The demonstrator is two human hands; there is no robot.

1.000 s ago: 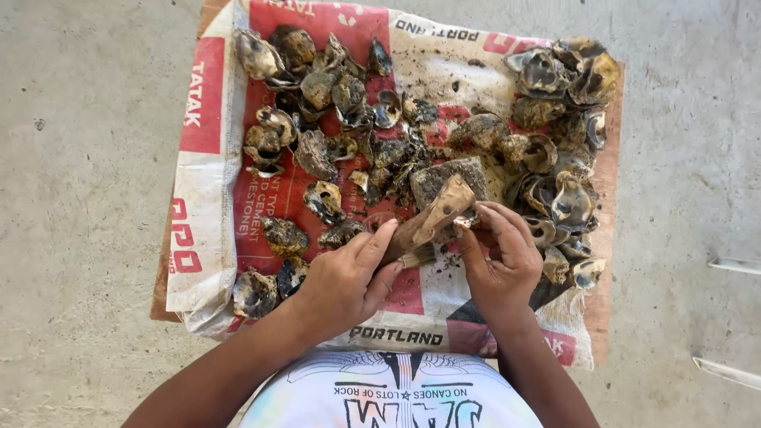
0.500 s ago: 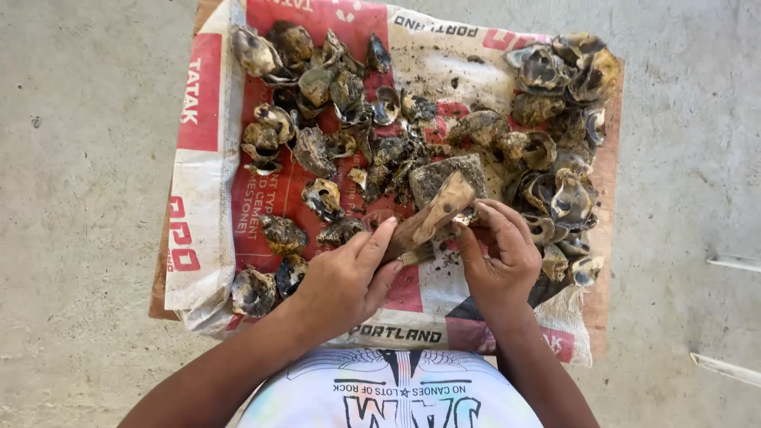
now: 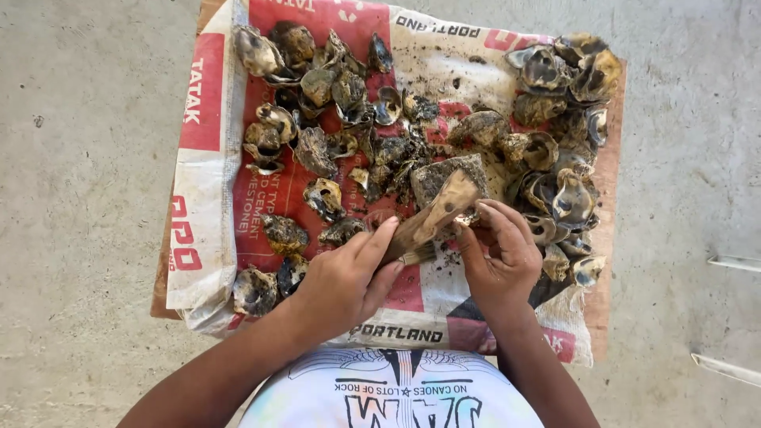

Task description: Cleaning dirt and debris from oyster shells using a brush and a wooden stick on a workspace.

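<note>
Left hand (image 3: 345, 277) is gripping a wooden-handled tool (image 3: 432, 222), fingers curled shut around the handle. Right hand (image 3: 499, 254) is pinching a small shell piece at the tool's tip, barely visible. Both are working over a gray stone block (image 3: 444, 174), lying mid-sack on a red-and-white cement sack (image 3: 214, 190). Muddy oyster shells (image 3: 317, 119) are lying heaped around, on concrete floor (image 3: 79, 158).

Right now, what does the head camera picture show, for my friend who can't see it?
A person's left hand grips a wooden-handled tool while the right hand steadies something small at its tip. Beyond lie muddy oyster shells spread over a red-and-white sack on concrete floor.
</note>
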